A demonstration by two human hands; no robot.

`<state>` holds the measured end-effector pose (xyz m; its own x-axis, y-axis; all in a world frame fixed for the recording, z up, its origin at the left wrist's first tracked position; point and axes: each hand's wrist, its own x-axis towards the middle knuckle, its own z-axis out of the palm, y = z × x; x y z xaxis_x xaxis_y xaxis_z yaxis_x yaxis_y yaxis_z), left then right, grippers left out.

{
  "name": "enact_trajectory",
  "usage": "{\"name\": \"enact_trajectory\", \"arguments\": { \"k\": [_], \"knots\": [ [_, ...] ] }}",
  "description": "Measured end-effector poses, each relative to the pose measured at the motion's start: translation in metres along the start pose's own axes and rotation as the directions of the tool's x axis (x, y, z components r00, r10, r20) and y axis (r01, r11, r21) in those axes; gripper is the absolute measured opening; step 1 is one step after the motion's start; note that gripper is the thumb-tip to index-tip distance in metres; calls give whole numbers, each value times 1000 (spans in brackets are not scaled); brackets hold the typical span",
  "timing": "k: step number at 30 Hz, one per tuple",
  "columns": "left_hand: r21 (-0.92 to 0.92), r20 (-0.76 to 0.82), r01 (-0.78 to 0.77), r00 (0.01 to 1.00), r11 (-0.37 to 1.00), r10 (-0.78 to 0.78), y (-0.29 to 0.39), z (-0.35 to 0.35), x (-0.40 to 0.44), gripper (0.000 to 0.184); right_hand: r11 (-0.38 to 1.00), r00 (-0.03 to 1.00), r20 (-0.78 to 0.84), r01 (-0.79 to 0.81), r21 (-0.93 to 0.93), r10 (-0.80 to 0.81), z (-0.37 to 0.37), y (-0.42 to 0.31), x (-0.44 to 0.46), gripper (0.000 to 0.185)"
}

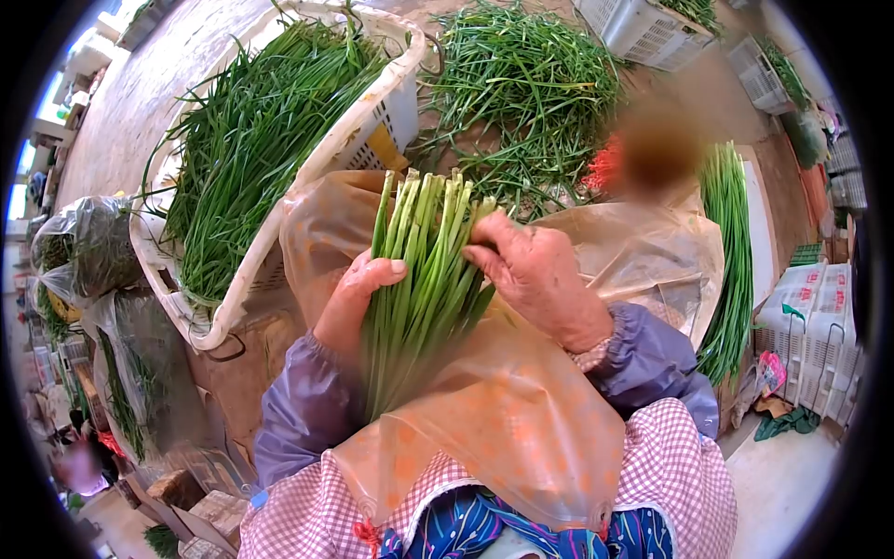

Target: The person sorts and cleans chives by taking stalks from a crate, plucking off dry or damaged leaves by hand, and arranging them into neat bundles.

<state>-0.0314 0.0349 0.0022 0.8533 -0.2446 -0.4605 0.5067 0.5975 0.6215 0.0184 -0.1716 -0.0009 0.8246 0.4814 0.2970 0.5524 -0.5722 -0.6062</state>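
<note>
A thick bunch of garlic chives [424, 270] stands almost upright above my lap, its pale cut ends at the top. My left hand [358, 293] is wrapped round the bunch from the left, with the thumb across the front and the fingers hidden behind the stems. At the upper right side of the bunch, my right hand [531, 270] is closed in a pinch on chive stems near their cut ends. Below both hands, a translucent orange-patterned plastic apron [503, 410] covers my lap and hides the lower leaves in part.
A white plastic basket [410, 56] heaped with chives stands at the upper left. Loose chives [521, 84] lie in a pile on the floor ahead. A long neat row of chives [726, 261] lies at right, near white crates [810, 317]. Red ties [603, 166] sit beyond my knees.
</note>
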Motion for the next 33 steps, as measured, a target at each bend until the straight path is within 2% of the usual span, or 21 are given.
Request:
{"name": "enact_trajectory", "arguments": {
  "k": [2, 3, 5, 6, 7, 8, 9, 11, 13, 14, 16, 18, 20, 21, 22, 23, 24, 28, 30, 31, 33],
  "knots": [
    [41, -3, 11, 1000, 999, -11, 1, -6, 0, 48, 992, 987, -107, 121, -17, -123, 14, 10, 2, 15],
    [42, -9, 9, 1000, 999, -9, 1, -5, -2, 48, 992, 986, -107, 124, -11, -125, 10, 14, 7, 15],
    [10, -10, 0, 1000, 1000, 0, 1, -1, -3, 47, 984, 939, -296, -180, 7, 174, -10, 31, 24, 12],
    [8, -12, -9, 1000, 1000, 9, 2, 1, -3, 47, 942, 892, -330, -240, 236, 310, -19, 39, 30, 12],
    [19, -3, -20, 1000, 1000, 20, 3, 3, -2, 47, 907, 871, -341, -229, 353, 353, -25, 39, 31, 11],
    [29, 3, -27, 1000, 999, 27, 3, 3, -2, 47, 858, 851, -341, -218, 465, 400, -32, 35, 31, 10],
    [50, 40, -11, 999, 999, 9, 3, 0, -1, 49, 858, 854, -334, -220, 464, 399, -33, 24, 28, 10],
    [40, 16, -39, 999, 998, 39, -2, 4, 1, 51, 917, 978, -192, 6, 399, 78, -25, -5, 26, 11],
    [28, 41, -40, 998, 999, 39, -3, 0, 1, 50, 936, 1000, 1, 20, 352, -22, -15, -21, 33, 12],
    [27, 38, -44, 998, 999, 43, -4, -3, 1, 50, 935, 1000, 2, 24, 353, -26, -7, -24, 35, 12],
    [73, 36, -59, 998, 996, 57, -5, -7, 0, 46, 990, 989, 147, -38, 139, 17, 13, -24, 37, 14],
    [59, 31, -63, 998, 996, 61, -4, -7, -1, 44, 986, 993, 114, -58, 157, 40, 23, -23, 38, 17],
    [139, 32, -50, 998, 989, 46, -4, -6, -1, 44, 965, 999, 4, -32, 262, 32, 24, -14, 41, 16],
    [119, 38, -21, 999, 993, 17, -3, -6, -2, 45, 985, 998, -4, -55, 164, 56, 17, -9, 42, 13],
    [115, 42, -21, 999, 993, 17, -2, -5, -2, 45, 986, 998, -2, -56, 158, 57, 8, 2, 45, 13],
    [62, 41, -16, 999, 998, 14, -1, -3, -3, 47, 910, 971, -44, -205, 361, 236, -1, 16, 50, 11],
    [8, 39, -13, 999, 1000, 13, -1, -2, -4, 49, 771, 911, -45, -318, 552, 409, -7, 21, 54, 10],
    [10, 62, -7, 998, 1000, 6, 0, -2, -2, 52, 782, 945, -63, -227, 580, 322, -18, -1, 41, 8],
    [47, 58, -73, 996, 996, 70, -5, -1, 1, 53, 960, 1000, 17, -19, 280, 15, -9, -25, 38, 8],
    [46, 55, -72, 996, 996, 70, -7, -2, 3, 53, 959, 1000, 19, -20, 282, 15, -1, -24, 37, 8],
    [170, 15, -119, 993, 978, 119, -10, -4, 3, 55, 993, 990, 99, 91, 70, -98, 20, -15, 36, 10]
  ]
}}
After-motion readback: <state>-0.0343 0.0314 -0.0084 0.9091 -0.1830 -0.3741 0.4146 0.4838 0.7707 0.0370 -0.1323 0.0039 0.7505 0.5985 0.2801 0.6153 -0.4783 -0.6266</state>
